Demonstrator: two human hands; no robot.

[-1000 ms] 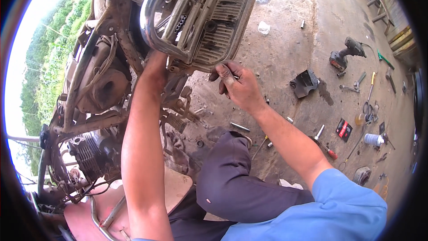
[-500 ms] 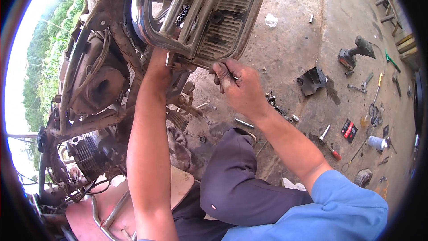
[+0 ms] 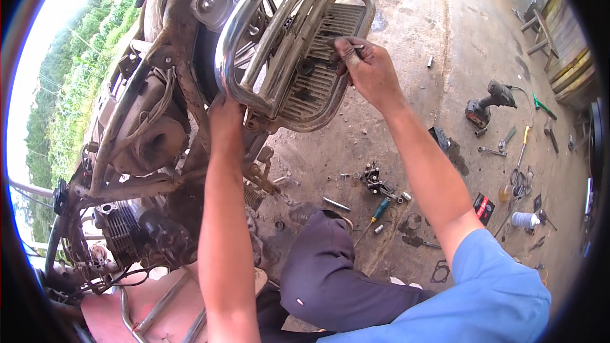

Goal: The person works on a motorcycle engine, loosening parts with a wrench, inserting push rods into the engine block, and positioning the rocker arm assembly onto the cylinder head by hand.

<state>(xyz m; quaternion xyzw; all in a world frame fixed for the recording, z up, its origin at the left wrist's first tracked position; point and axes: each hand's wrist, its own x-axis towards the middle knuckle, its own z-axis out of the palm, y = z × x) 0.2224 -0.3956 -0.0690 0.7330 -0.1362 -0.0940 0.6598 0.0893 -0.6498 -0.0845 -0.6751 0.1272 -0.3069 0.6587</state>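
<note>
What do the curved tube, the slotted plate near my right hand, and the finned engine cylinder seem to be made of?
Curved tube: probably chromed steel, polished; bright mirror-like highlights.
Slotted plate: likely metal, dull; rigid, grimy slats, coating unclear.
Finned engine cylinder: seemingly cast metal, perhaps aluminium, matte; closely stacked fins suggest casting.

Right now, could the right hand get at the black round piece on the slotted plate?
Probably yes: the right hand is close beside the black round piece, with nothing visible between them.

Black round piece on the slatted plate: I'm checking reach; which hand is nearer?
Right hand, just right of the black round piece; left hand is farther, lower left, beside the chrome bar.
</note>
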